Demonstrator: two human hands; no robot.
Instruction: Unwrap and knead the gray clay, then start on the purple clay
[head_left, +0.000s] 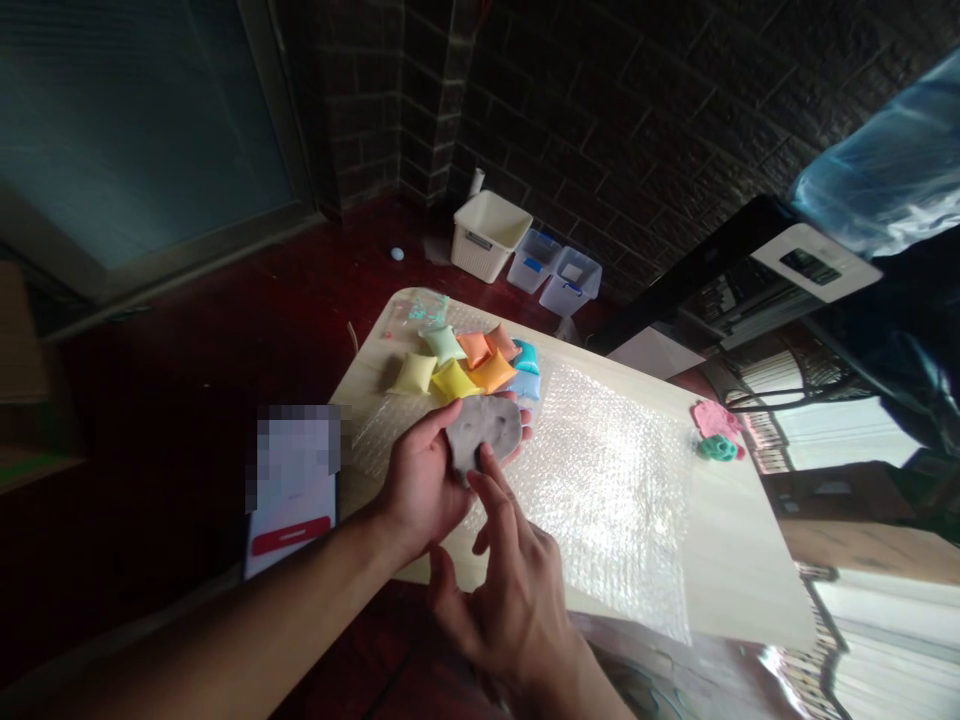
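Observation:
A flattened piece of grey modelling clay [487,430] with dents in its surface rests across the palm of my left hand [420,480]. The left thumb lies along its near edge, and the fingertips show past its far side. Over the clay's lower edge, my right hand [517,570] touches it with its fingertips, its fingers bent and apart and its thumb free. Just beyond the clay lie several small plump packets, among them a yellow packet [454,380], an orange packet [493,372] and a pale green packet [443,344].
Bubble wrap [607,480] covers much of the wooden table [750,560]. Pink clay [715,418] and green clay [718,448] sit at the right end. A phone-like screen [292,490] stands at left. A white bin [487,235] and clear boxes [571,283] are on the floor behind.

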